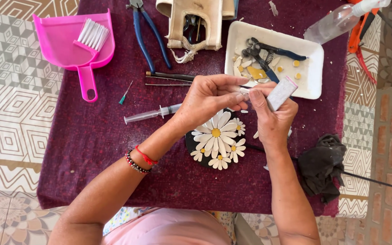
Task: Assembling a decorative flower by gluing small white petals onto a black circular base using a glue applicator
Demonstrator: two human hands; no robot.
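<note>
My left hand (207, 100) pinches a small white petal-shaped piece (244, 91) between thumb and fingertips. My right hand (271, 118) grips a grey rectangular sanding block (281, 93), its edge against that piece. Both hands hover over a dark round base (191, 144) covered with white daisy mosaic flowers (217, 138) with yellow centres, lying on the purple cloth (91, 149).
A white tray (311, 79) holds nippers and white and yellow chips. A syringe (150, 114), needle tool (125, 93), blue pliers (148, 34), pink dustpan with brush (73, 45), spray bottle (336, 20), beige bag (196, 22) and dark rag (320, 165) lie around.
</note>
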